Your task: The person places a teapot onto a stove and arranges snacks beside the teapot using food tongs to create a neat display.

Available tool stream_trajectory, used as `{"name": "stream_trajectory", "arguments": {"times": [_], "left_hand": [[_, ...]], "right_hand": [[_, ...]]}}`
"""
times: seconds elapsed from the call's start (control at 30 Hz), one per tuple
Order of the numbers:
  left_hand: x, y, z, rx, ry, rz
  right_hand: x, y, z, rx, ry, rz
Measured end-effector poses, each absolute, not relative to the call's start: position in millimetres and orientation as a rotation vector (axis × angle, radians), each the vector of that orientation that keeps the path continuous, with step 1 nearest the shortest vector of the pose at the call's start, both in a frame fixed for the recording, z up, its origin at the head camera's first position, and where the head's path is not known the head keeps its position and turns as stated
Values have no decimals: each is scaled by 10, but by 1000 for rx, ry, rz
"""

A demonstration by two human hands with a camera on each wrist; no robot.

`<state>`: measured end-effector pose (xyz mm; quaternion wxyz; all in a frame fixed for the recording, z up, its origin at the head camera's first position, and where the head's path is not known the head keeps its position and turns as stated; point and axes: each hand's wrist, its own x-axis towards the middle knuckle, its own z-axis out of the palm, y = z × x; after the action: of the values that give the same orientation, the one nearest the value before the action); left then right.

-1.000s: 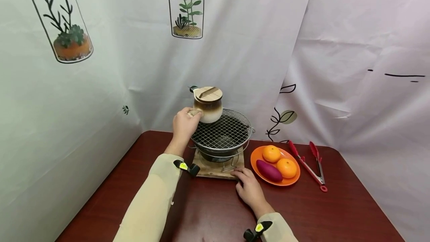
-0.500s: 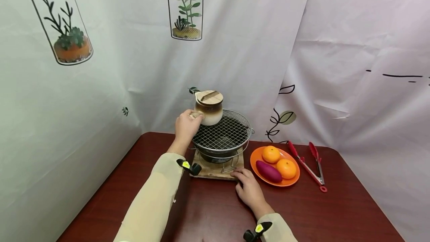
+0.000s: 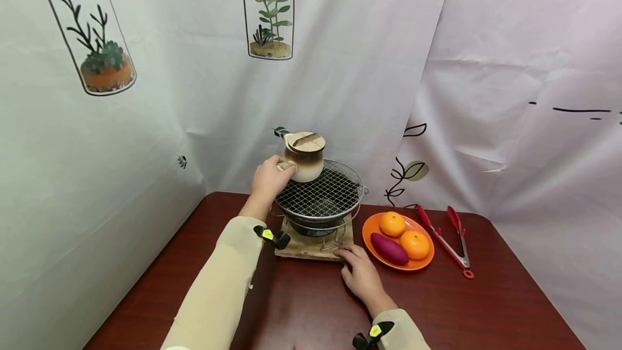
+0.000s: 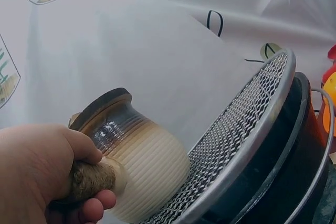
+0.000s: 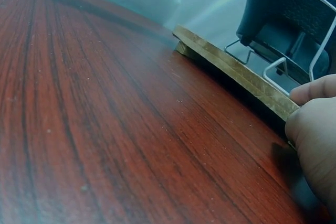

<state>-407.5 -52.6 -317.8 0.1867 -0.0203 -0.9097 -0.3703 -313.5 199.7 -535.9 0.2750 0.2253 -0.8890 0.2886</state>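
Note:
My left hand (image 3: 270, 180) grips the stubby side handle (image 4: 97, 178) of a small cream-and-brown teapot (image 3: 306, 165) with a wooden lid (image 3: 311, 142). The pot is at the back left of a round wire-mesh grill (image 3: 320, 196); in the left wrist view its base appears to meet the mesh (image 4: 231, 129). Below the mesh is a dark stove bowl (image 5: 283, 24) in a wire stand, on a square wooden board (image 3: 308, 248). My right hand (image 3: 362, 274) holds the board's front right corner, a finger on top; its thumb is mostly hidden.
An orange plate (image 3: 371, 224) with two oranges (image 3: 414, 244) and a purple sweet potato (image 3: 390, 248) is right of the board. Red-tipped tongs (image 3: 449, 244) lie farther right on the dark red table (image 3: 311, 307). A printed cloth wall (image 3: 350, 80) rises behind.
My left hand has lowered the teapot slightly and shifted it a little to the right over the grill, its tilt lessening. The right hand has stayed at the board's corner.

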Motion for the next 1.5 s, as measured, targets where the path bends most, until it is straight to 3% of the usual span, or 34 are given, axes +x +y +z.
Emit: {"name": "stream_trajectory", "arguments": {"times": [0.8, 1.23, 1.5], "left_hand": [[-4230, -770, -3200, -174, -2549, -1337], [-3961, -866, -3181, -9, -2627, -1355], [-3710, -976, -3267, -5, -2622, -1133]], "right_hand": [[-3135, 2000, -5342, 609, -2393, 790], [-3137, 2001, -5354, 618, -2387, 795], [-3128, 2003, -5365, 598, -2395, 781]]}}
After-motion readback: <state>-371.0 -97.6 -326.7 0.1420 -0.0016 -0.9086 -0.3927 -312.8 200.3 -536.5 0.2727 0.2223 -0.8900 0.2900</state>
